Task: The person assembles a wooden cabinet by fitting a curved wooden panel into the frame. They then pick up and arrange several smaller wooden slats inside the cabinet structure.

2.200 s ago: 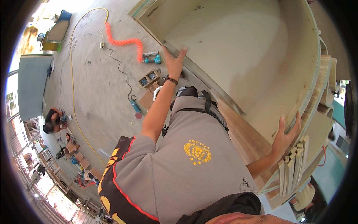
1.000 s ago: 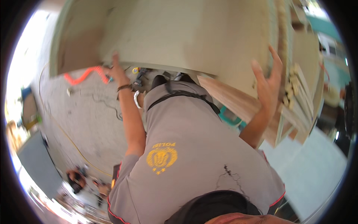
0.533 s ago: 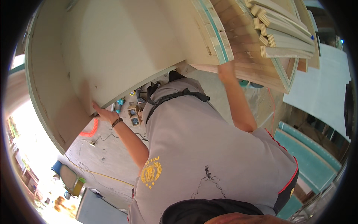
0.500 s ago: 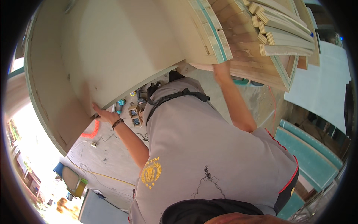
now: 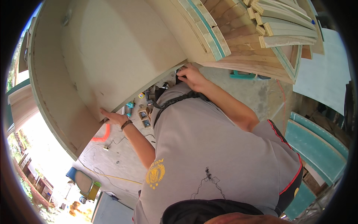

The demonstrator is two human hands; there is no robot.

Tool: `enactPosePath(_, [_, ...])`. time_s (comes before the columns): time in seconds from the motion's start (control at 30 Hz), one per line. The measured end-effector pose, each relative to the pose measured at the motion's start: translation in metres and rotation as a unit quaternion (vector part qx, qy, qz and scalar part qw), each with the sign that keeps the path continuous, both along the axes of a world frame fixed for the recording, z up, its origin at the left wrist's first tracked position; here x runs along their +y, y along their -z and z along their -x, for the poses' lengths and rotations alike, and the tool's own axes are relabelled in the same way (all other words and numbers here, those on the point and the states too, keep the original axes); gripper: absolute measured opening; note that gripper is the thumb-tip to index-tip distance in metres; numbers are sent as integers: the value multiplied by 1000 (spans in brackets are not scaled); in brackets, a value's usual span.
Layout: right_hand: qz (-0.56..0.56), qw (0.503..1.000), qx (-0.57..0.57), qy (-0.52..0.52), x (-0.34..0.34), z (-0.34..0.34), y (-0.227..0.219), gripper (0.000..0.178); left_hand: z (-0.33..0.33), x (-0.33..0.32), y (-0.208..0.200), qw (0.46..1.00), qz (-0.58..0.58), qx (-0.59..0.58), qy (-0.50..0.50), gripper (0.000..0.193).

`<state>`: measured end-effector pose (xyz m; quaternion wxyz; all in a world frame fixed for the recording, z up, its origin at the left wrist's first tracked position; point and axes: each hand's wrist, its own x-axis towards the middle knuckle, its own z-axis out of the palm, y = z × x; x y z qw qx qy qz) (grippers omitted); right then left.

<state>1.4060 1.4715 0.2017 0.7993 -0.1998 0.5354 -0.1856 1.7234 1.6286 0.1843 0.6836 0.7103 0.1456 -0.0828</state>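
A large open wooden cabinet (image 5: 123,44) with pale inner faces fills the upper left, tilted over me. At its near lower edge my left hand (image 5: 115,118) grips the corner, thumb on the inside face and the other fingers hidden underneath. My right hand (image 5: 193,78) is closed at the same edge further right, near the inner corner, with its fingers bent against the rim. Their tips are partly hidden. Beside that hand the thick side of the cabinet (image 5: 209,33) shows a green stripe along its edge.
Wooden strips (image 5: 287,31) are piled on a plywood piece at the upper right. On the floor lie a teal power tool (image 5: 129,108), a small divided wooden box (image 5: 144,116), an orange coiled hose (image 5: 102,135) and cables. Green panels (image 5: 315,147) stand at the right, a chair (image 5: 84,182) at the lower left.
My right hand has moved left, from under the striped side to the cabinet's near edge by the inner corner. The left hand keeps its hold while the view shifts slightly.
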Motion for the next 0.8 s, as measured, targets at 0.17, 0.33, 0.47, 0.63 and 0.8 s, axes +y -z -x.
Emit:
enactPosePath(0.17, [52, 998, 44, -5, 10, -15, 8, 99, 8, -6, -4, 998, -9, -64, 13, 89])
enactPosePath(0.33, [86, 990, 109, -12, 22, -9, 19, 76, -1, 6, 18, 986, 41, -156, 49, 73])
enactPosePath(0.47, [144, 970, 167, -106, 4, 33, -47, 36, 23, -12, -23, 998, 1, -67, -3, 88])
enactPosePath(0.63, [404, 826, 351, -178, 3, 89, -196, 34, -3, 11, 20, 997, -58, -44, 21, 116])
enactPosePath(0.8, [503, 570, 638, 127, -35, 149, -287, 37, -20, 20, 48, 996, -58, -61, 5, 105])
